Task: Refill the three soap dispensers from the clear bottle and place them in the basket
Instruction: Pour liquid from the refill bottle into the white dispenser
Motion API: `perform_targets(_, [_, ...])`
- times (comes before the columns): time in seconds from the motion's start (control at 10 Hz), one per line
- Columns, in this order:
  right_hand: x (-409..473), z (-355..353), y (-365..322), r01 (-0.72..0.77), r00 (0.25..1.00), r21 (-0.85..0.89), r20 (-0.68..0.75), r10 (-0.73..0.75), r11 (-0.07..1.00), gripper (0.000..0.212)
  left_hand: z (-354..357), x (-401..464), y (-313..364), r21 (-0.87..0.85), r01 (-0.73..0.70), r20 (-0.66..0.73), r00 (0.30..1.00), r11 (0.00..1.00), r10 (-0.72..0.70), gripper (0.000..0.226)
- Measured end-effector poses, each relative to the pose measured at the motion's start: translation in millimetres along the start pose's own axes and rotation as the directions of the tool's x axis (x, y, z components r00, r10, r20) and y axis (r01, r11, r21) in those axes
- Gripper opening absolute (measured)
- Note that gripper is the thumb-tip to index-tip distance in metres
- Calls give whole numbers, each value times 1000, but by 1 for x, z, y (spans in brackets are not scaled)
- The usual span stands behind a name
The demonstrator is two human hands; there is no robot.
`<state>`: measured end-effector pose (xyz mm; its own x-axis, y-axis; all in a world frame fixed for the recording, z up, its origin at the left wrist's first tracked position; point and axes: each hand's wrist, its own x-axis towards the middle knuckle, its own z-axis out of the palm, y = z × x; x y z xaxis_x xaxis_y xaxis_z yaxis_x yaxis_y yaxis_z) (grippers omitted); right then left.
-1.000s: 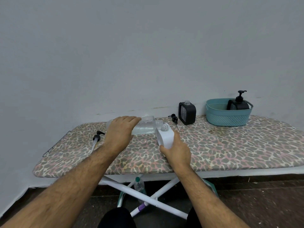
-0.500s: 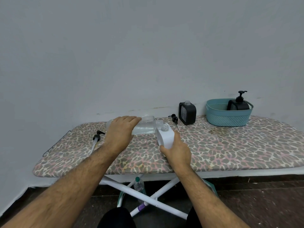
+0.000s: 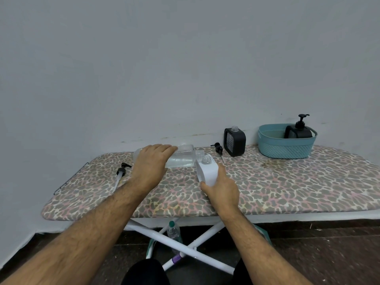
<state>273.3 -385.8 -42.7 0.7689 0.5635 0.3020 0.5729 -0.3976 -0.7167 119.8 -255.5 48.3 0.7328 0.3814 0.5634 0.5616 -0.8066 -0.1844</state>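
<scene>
Two hands over an ironing board (image 3: pixel 287 182), head view. Left hand (image 3: pixel 151 163) grips clear bottle (image 3: pixel 183 156) tipped sideways, fingers curled over it, clear liquid inside, mouth at the open neck of white dispenser (image 3: pixel 206 169). Right hand (image 3: pixel 223 191) wraps the white dispenser, tilted. Black dispenser (image 3: pixel 234 141) upright, pump off, contents unclear. Teal basket (image 3: pixel 285 148) at right holds one black pump dispenser (image 3: pixel 299 129). Loose pumps on board: one (image 3: pixel 121 171) at left, one (image 3: pixel 218 148) beside black dispenser.
</scene>
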Motion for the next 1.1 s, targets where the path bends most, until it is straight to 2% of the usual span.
perform_targets(1.1, [-2,-1,0,4,1000,6,-7,-4,1000,77,2,3,-2,24,-7,-17,1000,1000,7,74])
